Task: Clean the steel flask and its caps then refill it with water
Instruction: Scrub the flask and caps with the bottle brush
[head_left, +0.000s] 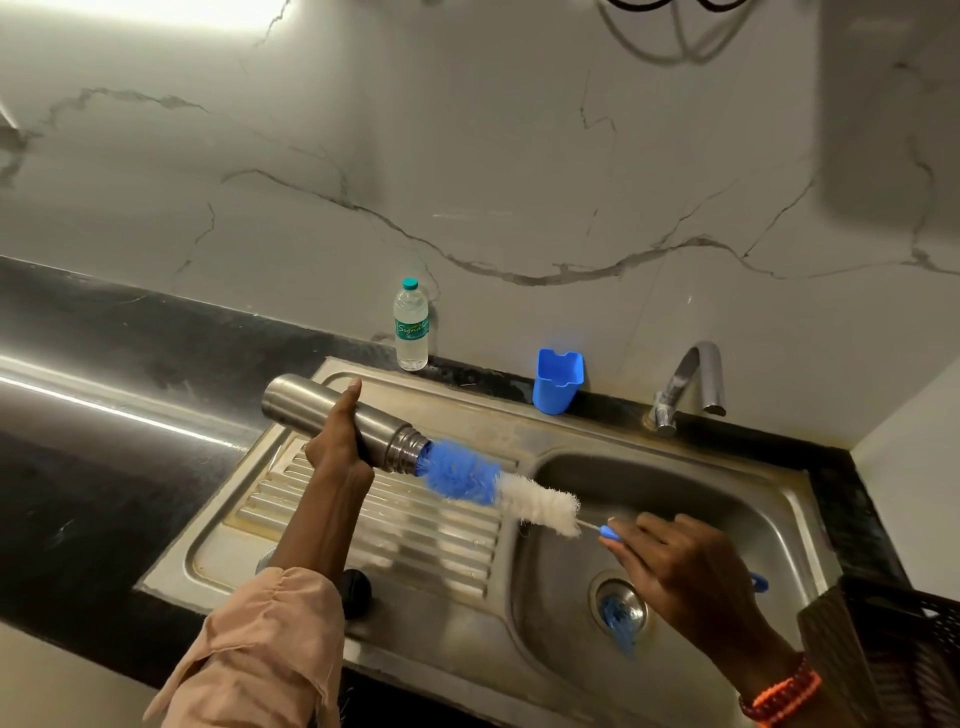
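Nearest, at the front of the draining board: a dark round cap (356, 592), partly hidden behind the pale sleeve (260, 649), lying just beside the left forearm; probably one of the flask's caps, not yet washed by the look of it.

Right of that, over the sink (779, 540) basin: right hand (685, 571), fingers curled round the blue handle of a bottle brush (498, 491), an orange beaded bracelet (779, 696) at the wrist. Blue strainer in the drain below.

Further in, above the ribbed board: left hand (337, 447) wrapped round the middle of the steel flask (337, 423), thumb up over the top. Flask held almost level, base to the far left, threaded mouth to the right and slightly down. Blue bristles at the mouth; white bristles and wire stem outside.

Handling, as a judgement: rigid steel, smooth and likely slippery when wet, so best held round the mid-body as here, not by the threads. Probably light while empty, heavier once refilled. Brush soft at the bristles, wire stem liable to bend under a hard push; best fed straight along the flask's axis.

Far side, against the marbled wall: plastic water bottle (411, 325) upright at the left, blue holder (557, 381) in the middle, tap (691, 384) at the right, no water seen running.
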